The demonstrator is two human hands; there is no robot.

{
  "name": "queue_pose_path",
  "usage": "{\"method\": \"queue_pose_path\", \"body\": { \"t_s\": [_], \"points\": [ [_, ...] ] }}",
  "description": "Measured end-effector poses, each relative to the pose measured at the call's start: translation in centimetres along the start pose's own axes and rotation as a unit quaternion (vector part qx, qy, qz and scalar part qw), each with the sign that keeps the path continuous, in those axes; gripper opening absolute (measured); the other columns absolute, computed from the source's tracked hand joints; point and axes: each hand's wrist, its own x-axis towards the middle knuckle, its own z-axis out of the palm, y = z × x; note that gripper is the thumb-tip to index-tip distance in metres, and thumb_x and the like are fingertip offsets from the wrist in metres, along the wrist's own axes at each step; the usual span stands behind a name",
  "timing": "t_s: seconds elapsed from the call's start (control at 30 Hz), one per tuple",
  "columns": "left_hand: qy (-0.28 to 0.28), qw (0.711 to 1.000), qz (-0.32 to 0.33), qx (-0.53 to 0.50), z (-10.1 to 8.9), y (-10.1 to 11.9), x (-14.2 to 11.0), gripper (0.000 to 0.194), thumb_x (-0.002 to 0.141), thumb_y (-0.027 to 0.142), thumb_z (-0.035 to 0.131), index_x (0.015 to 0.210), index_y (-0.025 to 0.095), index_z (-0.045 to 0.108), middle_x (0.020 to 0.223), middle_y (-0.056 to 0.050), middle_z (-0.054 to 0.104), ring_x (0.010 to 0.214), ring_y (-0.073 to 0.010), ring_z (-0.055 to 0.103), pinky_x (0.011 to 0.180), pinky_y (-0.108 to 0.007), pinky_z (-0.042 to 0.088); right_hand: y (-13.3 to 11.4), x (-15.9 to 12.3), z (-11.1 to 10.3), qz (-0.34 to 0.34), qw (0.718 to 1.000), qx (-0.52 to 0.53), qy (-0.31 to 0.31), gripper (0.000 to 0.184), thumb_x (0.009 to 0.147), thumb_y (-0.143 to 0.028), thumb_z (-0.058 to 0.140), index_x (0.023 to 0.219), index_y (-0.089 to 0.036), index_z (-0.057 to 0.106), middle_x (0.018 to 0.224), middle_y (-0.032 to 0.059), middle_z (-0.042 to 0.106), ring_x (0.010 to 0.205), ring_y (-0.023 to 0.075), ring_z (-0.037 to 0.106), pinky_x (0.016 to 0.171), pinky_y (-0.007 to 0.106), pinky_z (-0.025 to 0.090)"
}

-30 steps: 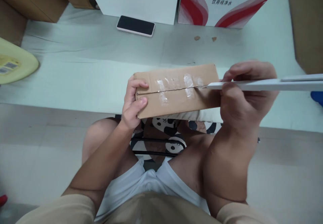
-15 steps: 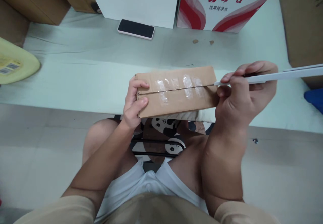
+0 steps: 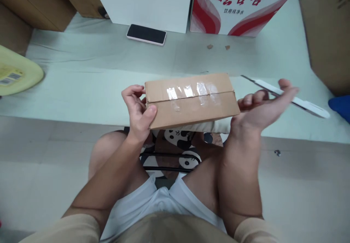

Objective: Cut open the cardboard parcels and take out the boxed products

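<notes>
A small brown cardboard box [image 3: 191,113] is tilted up at the table's front edge, with strips of clear tape crossing its seam. My left hand [image 3: 139,113] grips its left end, thumb on the near face and fingers loosely curled behind. At the other end my right hand [image 3: 259,111] is open, its fingers stretched out and its palm edge close to the box corner; whether they touch is unclear. A white utility knife [image 3: 310,107] with its thin blade out lies beyond that hand, partly hidden by the fingers.
A phone [image 3: 147,34] lies in front of a white panel [image 3: 147,2]. To its right stands a red and white water carton [image 3: 232,20], with two brown scraps before it. A yellow bottle [image 3: 20,71] lies at the left; a blue object [image 3: 340,108] is at the right edge.
My right hand has let go of the utility knife and opened; the knife has turned and its blade is away from the seam. My left fingers have loosened off the box's top.
</notes>
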Motion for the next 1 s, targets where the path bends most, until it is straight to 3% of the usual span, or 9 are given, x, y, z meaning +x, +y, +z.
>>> {"method": "queue_pose_path", "body": {
  "t_s": [0.1,0.17,0.37,0.5,0.63,0.8,1.0],
  "points": [
    [0.001,0.998,-0.009,0.059,-0.7,1.3,0.3,0.041,0.079,0.057,0.083,0.095,0.028,0.060,0.088,0.001,0.049,0.075,-0.0156,0.047,0.077,-0.033,0.047,1.0,-1.0,0.8,-0.026,0.997,-0.055,-0.046,0.033,0.101,-0.064,0.039,0.111,-0.033,0.045,0.062,-0.0091,0.031,0.047,0.0101,0.044,0.048,0.023,0.040],
    [-0.004,0.996,-0.021,0.090,-1.1,2.2,0.6,0.036,0.082,0.055,0.082,0.088,0.026,0.061,0.083,0.001,0.051,0.071,-0.0151,0.046,0.075,-0.033,0.048,1.1,-1.7,1.4,-0.055,0.993,-0.083,-0.057,0.032,0.103,-0.063,0.038,0.108,-0.032,0.045,0.062,-0.0093,0.036,0.050,0.0099,0.049,0.052,0.023,0.044],
    [0.032,0.998,-0.025,0.053,-2.2,2.6,2.7,0.034,0.084,0.055,0.078,0.095,0.023,0.074,0.104,-0.005,0.070,0.098,-0.0222,0.062,0.089,-0.038,0.050,-0.4,-4.0,2.5,-0.052,0.987,-0.084,-0.128,0.036,0.103,-0.063,0.042,0.104,-0.028,0.051,0.065,-0.0081,0.049,0.057,0.0095,0.058,0.058,0.023,0.050],
    [0.094,0.995,-0.032,-0.014,-2.7,1.6,4.3,0.056,0.072,0.058,0.085,0.110,0.019,0.075,0.115,-0.008,0.073,0.110,-0.0259,0.064,0.099,-0.041,0.050,-0.5,-6.3,2.8,-0.082,0.956,-0.077,-0.270,0.030,0.104,-0.057,0.048,0.114,-0.029,0.053,0.098,0.0009,0.071,0.095,0.0155,0.075,0.086,0.035,0.062],
    [0.156,0.987,-0.023,-0.036,-3.4,1.2,5.0,0.053,0.069,0.056,0.089,0.105,0.019,0.076,0.110,-0.006,0.075,0.108,-0.0242,0.067,0.105,-0.042,0.051,-0.1,-7.6,2.9,-0.102,0.921,-0.105,-0.361,0.023,0.103,-0.049,0.053,0.116,-0.030,0.056,0.127,0.0058,0.072,0.121,0.0200,0.070,0.103,0.041,0.059],
    [0.174,0.984,-0.014,-0.038,-4.3,0.7,4.5,0.040,0.076,0.053,0.087,0.100,0.024,0.074,0.108,-0.001,0.077,0.108,-0.0217,0.070,0.108,-0.043,0.052,0.3,-7.9,2.6,-0.094,0.914,-0.085,-0.385,0.024,0.101,-0.050,0.056,0.114,-0.030,0.053,0.133,0.0077,0.071,0.124,0.0217,0.070,0.105,0.045,0.057],
    [0.122,0.991,-0.001,-0.056,-4.1,1.1,4.3,0.037,0.077,0.055,0.084,0.097,0.025,0.077,0.111,-0.003,0.078,0.120,-0.0277,0.067,0.117,-0.051,0.046,1.2,-8.4,2.8,-0.061,0.925,-0.019,-0.375,0.029,0.097,-0.056,0.057,0.109,-0.033,0.045,0.123,0.0038,0.069,0.126,0.0215,0.069,0.111,0.050,0.054]
  ]
}}
